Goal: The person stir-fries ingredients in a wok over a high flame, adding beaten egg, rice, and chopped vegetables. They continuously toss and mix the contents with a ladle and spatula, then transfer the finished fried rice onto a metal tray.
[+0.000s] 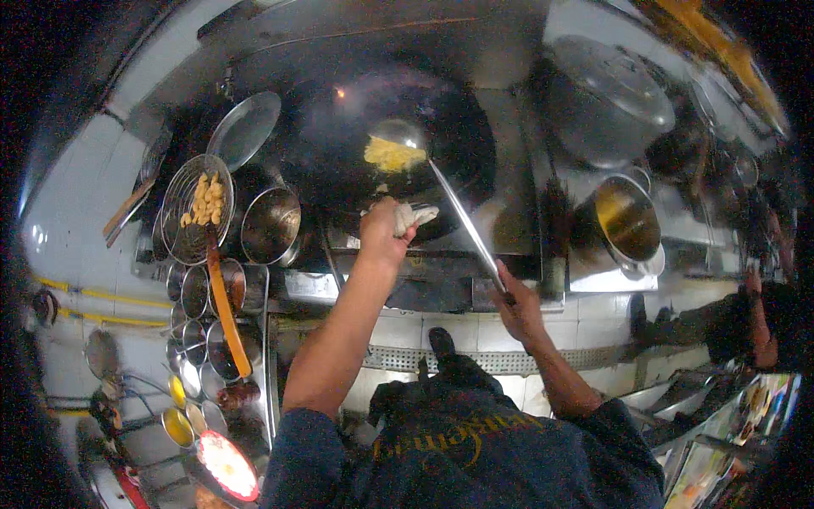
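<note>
My left hand (383, 230) grips a folded pale cloth (413, 218) at the near rim of a large dark wok (458, 140); what lies beneath the cloth is hidden. My right hand (520, 304) is closed around the handle of a long metal ladle (467, 223). The ladle's far end reaches into the wok, beside a yellow food mass (391, 154) that looks like egg. A small orange flame or glow shows past the food, at the upper left of the wok.
At left, a wooden-handled strainer (166, 223) bears light brown pieces above several metal containers (194, 291). A metal pot (629, 219) and a large domed lid (610, 89) stand at right. Another person's forearm (762, 331) shows at far right. Tiled floor lies below the stove.
</note>
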`<state>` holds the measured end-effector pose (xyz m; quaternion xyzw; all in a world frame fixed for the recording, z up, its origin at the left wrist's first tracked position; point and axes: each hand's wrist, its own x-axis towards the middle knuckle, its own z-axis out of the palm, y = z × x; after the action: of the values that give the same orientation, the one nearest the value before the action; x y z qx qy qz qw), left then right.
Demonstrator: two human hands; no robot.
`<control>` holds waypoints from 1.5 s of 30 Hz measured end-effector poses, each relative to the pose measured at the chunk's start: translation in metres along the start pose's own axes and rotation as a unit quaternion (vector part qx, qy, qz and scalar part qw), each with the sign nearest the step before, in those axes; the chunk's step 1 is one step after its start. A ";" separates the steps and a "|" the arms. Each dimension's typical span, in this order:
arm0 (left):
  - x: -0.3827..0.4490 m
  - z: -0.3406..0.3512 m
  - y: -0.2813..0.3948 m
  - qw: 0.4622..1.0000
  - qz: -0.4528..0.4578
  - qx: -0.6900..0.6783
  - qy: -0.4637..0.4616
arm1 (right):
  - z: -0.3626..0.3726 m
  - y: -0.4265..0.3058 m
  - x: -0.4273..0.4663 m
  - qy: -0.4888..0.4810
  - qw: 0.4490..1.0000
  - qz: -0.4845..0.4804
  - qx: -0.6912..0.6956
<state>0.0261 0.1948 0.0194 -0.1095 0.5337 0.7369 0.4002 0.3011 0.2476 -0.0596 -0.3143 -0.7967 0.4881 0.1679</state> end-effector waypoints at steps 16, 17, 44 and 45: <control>-0.161 -0.110 -0.128 0.997 0.040 -0.030 -0.060 | -0.209 -0.073 -0.144 0.170 0.963 0.211 -0.014; -0.163 -0.118 -0.135 0.997 0.037 -0.024 -0.068 | -0.223 -0.061 -0.139 0.139 0.967 0.213 -0.014; -0.335 -0.313 -0.141 0.971 0.043 -0.177 0.154 | -0.174 -0.195 -0.183 0.024 0.991 0.120 0.062; -0.335 -0.311 -0.142 0.972 0.050 -0.172 0.150 | -0.172 -0.199 -0.184 0.033 0.992 0.104 0.056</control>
<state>0.2635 -0.2197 -0.0086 -0.2597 0.4574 0.8119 0.2535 0.4704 0.1760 0.2034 -0.4014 -0.7253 0.5359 0.1603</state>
